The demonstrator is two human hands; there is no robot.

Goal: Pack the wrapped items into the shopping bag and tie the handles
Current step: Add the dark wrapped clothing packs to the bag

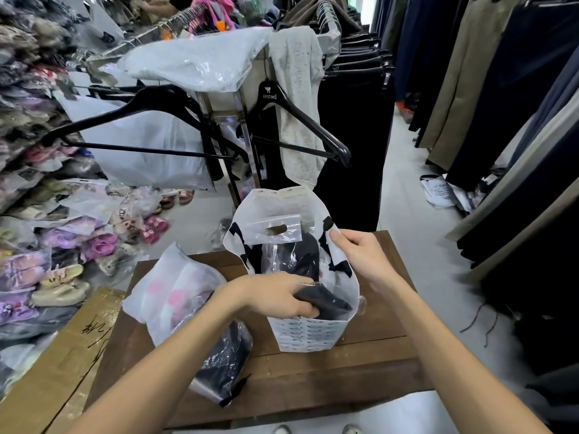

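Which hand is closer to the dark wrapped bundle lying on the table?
Left. The left hand is inside the shopping bag, just above the dark wrapped bundle; the right hand holds the bag's far edge.

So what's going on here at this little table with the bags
A person is packing a white shopping bag that stands open on a wooden table in a clothing shop. The right hand holds the bag's rim open, while the left hand pushes a dark folded item down inside, next to a clear-wrapped dark item already in there. Two more packets wait on the table to the left: a pale one with pink spots and a clear one with dark contents. The handles are not tied yet.
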